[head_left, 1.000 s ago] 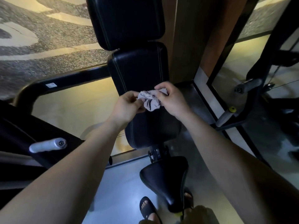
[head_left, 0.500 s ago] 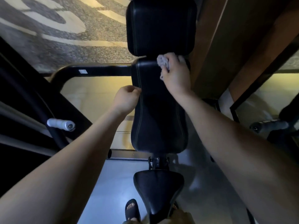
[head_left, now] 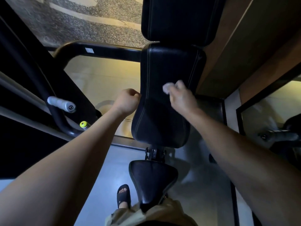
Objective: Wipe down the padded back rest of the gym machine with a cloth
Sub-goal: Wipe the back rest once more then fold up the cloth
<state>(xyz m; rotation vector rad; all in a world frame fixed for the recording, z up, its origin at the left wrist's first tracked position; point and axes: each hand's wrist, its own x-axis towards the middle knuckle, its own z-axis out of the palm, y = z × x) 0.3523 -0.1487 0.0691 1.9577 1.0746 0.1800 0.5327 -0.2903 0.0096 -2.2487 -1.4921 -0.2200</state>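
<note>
The black padded back rest (head_left: 164,66) stands upright in the middle of the view, with a second black pad (head_left: 179,20) above it. My right hand (head_left: 181,97) holds a small crumpled white cloth (head_left: 167,88) against the pad's right half, about midway up; the hand is motion-blurred. My left hand (head_left: 127,100) is curled at the pad's left edge, fingers on the seam side; whether they wrap the edge is hidden.
A black seat (head_left: 151,180) sits below the back rest. The black machine frame (head_left: 104,49) and a grey handle grip (head_left: 61,104) are to the left, a yellow knob (head_left: 83,124) below it. A wooden wall panel (head_left: 244,46) rises to the right. My sandalled foot (head_left: 123,195) is on the floor.
My right hand slid the cloth down from the top of the back rest to its middle. My left hand stayed on the left edge, dropping slightly.
</note>
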